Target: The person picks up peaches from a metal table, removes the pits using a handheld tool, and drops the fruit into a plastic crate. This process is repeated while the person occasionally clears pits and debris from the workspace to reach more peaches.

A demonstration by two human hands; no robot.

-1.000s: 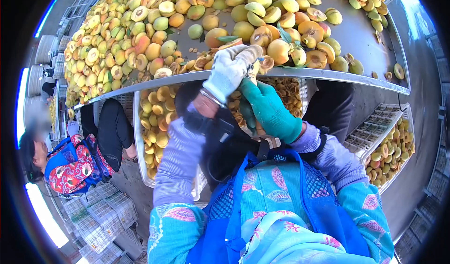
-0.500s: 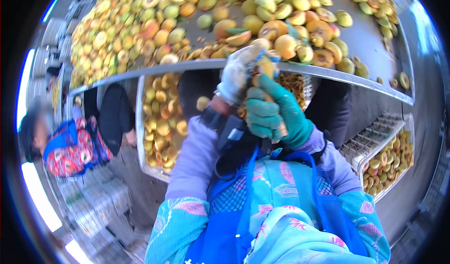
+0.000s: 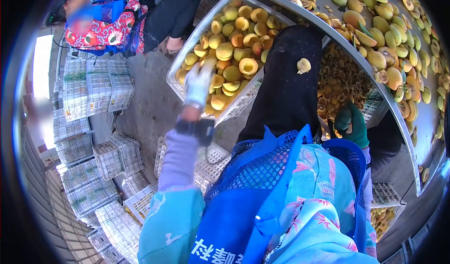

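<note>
My left hand [image 3: 198, 82], in a white glove, is over the near left side of a white plastic crate [image 3: 176, 68]. Its fingers are spread and slightly blurred, with peach halves [image 3: 224, 51] just beyond them. Many of these yellow halves show hollow, pitted centres. Over on the right, my right hand [image 3: 352, 125] in a green glove is held low beside my thigh with its fingers curled. What it grips is hidden from here. Behind it lies a heap of brown-yellow peach scraps [image 3: 340, 79] under the table edge.
A metal-edged table [image 3: 328, 22] carries many peaches [image 3: 382, 25]. A fruit scrap [image 3: 303, 65] rests on my dark trouser leg. A seated person [image 3: 110, 27] works at upper left. Stacked white crates [image 3: 96, 88] stand on the left, and another crate [image 3: 384, 193] sits at lower right.
My view has swung left. My hands were together over a peach at the table edge; the left has moved to the crate and the right has dropped beside my leg.
</note>
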